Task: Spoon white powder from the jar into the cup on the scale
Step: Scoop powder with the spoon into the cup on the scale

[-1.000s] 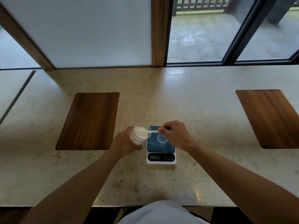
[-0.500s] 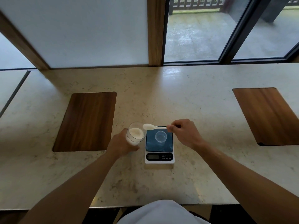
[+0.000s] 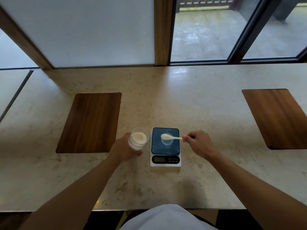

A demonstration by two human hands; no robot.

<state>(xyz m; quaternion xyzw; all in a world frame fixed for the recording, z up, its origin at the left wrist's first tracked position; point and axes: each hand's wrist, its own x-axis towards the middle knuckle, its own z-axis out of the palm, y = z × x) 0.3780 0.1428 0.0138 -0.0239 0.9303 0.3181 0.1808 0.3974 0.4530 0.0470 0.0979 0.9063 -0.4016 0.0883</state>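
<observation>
A clear glass jar [image 3: 139, 138] partly filled with white powder stands just left of the scale, and my left hand [image 3: 125, 149] is wrapped around its side. The white scale [image 3: 165, 147] has a dark blue platform and a dark display at its near edge. A small clear cup [image 3: 167, 139] stands on the platform. My right hand [image 3: 198, 143] pinches the handle of a white spoon [image 3: 169, 137]. The spoon's bowl holds powder and hovers level over the cup's rim.
The pale marble counter [image 3: 199, 105] carries two inset wooden panels, one at the left [image 3: 90, 122] and one at the right [image 3: 279, 117]. Windows and a wooden post line the far edge. The counter's near edge is at my body.
The spoon left the jar loaded with powder and travelled right until it is over the cup. My right hand moved right with it. The left hand kept hold of the jar.
</observation>
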